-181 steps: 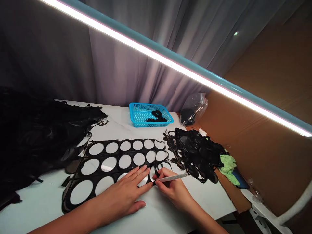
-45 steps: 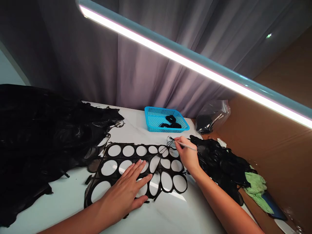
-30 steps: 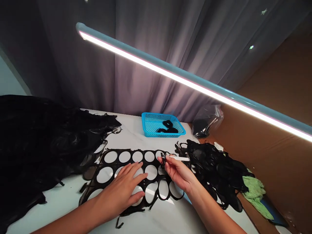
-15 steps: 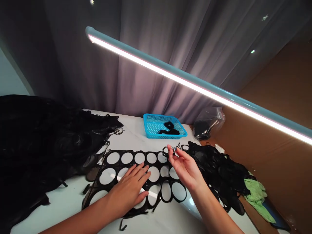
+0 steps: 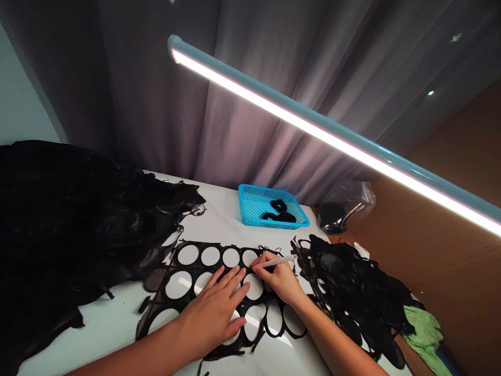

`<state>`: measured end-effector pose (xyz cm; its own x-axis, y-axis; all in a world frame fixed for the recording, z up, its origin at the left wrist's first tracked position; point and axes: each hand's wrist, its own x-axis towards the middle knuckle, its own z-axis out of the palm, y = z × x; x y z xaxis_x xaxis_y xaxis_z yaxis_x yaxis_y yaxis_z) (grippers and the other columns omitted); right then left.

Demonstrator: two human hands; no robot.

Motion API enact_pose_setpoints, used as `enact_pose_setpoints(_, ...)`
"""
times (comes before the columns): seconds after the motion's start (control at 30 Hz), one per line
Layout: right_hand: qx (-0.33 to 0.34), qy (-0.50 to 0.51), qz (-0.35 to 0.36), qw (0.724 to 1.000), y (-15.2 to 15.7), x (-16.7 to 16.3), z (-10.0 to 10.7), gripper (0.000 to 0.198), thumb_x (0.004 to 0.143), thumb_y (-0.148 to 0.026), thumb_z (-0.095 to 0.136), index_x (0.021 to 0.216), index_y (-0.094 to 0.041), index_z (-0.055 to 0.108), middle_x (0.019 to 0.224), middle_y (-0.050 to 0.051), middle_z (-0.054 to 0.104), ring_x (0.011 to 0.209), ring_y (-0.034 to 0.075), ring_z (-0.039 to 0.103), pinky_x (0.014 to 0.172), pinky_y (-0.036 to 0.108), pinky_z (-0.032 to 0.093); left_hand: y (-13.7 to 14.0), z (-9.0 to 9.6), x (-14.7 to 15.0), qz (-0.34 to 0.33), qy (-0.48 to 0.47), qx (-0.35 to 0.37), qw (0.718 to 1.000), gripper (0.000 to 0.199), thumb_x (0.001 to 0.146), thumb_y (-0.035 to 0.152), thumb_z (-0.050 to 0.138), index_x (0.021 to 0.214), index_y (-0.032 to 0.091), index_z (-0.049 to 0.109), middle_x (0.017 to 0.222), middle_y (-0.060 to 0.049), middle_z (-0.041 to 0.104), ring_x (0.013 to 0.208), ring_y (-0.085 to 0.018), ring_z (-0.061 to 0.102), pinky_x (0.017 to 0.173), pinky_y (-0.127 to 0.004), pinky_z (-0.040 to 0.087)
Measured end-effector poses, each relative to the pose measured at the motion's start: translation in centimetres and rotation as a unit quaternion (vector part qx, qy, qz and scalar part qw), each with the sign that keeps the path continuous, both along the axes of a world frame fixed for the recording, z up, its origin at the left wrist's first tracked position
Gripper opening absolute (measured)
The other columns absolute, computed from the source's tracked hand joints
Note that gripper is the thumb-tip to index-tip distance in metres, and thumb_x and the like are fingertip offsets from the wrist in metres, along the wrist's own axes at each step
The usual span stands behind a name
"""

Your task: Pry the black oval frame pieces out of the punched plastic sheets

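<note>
A thin black sheet [image 5: 194, 268] with rows of large round and oval holes lies on the white table. My left hand [image 5: 215, 308] rests palm down on it, fingers stretched out. In a pinch, my right hand [image 5: 282, 278] holds a slim whitish pen-like tool [image 5: 287, 259], its back end pointing right. The fingers hide the tool's tip, close to the sheet's upper row of holes. Just beyond the right hand, thin black strands [image 5: 269, 249] stick up at the sheet's far edge.
A large black heap [image 5: 78, 219] covers the left side. Black holed scraps [image 5: 352, 282] are piled on the right, near a green cloth [image 5: 425, 326]. A blue basket [image 5: 250, 222] with a few black pieces and a clear bag [image 5: 358, 201] stand behind. A lit lamp bar [image 5: 313, 128] slants overhead.
My right hand has come down and left onto the sheet, and the whitish tool now shows in its pinch. The left hand stays flat on the sheet. The view has shifted slightly.
</note>
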<state>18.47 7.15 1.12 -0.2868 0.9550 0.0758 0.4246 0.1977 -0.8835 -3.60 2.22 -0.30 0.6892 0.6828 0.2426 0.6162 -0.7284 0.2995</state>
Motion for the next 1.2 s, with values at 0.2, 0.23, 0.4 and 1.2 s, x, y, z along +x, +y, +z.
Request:
enact_pose_setpoints(0.2,0.014,-0.017,0.007,1.000,0.2,-0.3,0.1,0.014,0.087,-0.028,0.062,0.076,-0.020,0.063,0.084,0.002,0.069,0.081,0.018,0.063,0.072,0.027,0.045,-0.1,0.2,0.1,0.002,0.022,-0.008,1.000,0.057,0.087,0.031,0.064,0.140,0.022,0.047,0.153,-0.012,0.038,0.141,-0.031,0.035,0.114,-0.051,0.029)
enact_pose_setpoints(0.23,0.016,-0.019,0.008,1.000,0.2,-0.4,0.1,0.014,0.087,-0.028,0.062,0.075,-0.020,0.062,0.084,0.002,0.069,0.080,0.018,0.062,0.072,0.027,0.045,-0.1,0.3,0.1,0.001,0.022,-0.009,1.000,0.057,0.087,0.031,0.064,0.140,0.022,0.047,0.153,-0.012,0.038,0.141,-0.031,0.035,0.114,-0.051,0.029)
enact_pose_setpoints(0.4,0.036,-0.035,0.010,0.999,0.2,-0.6,0.4,0.016,0.087,-0.025,0.062,0.072,-0.020,0.059,0.083,0.002,0.068,0.080,0.018,0.061,0.072,0.028,0.045,-0.1,0.4,0.1,-0.003,0.014,-0.010,1.000,0.056,0.087,0.031,0.063,0.140,0.021,0.047,0.153,-0.013,0.038,0.141,-0.031,0.034,0.114,-0.052,0.028)
enact_pose_setpoints(1.2,0.043,0.151,-0.317,0.935,5.7,8.8,1.6,0.029,0.066,-0.040,0.077,0.069,-0.020,0.056,0.078,0.005,0.067,0.069,0.019,0.061,0.053,0.026,0.045,0.0,1.4,-0.8,-0.023,-0.018,-0.044,0.999,0.058,0.089,0.034,0.063,0.143,0.027,0.043,0.150,-0.008,0.044,0.139,-0.029,0.038,0.114,-0.051,0.031)
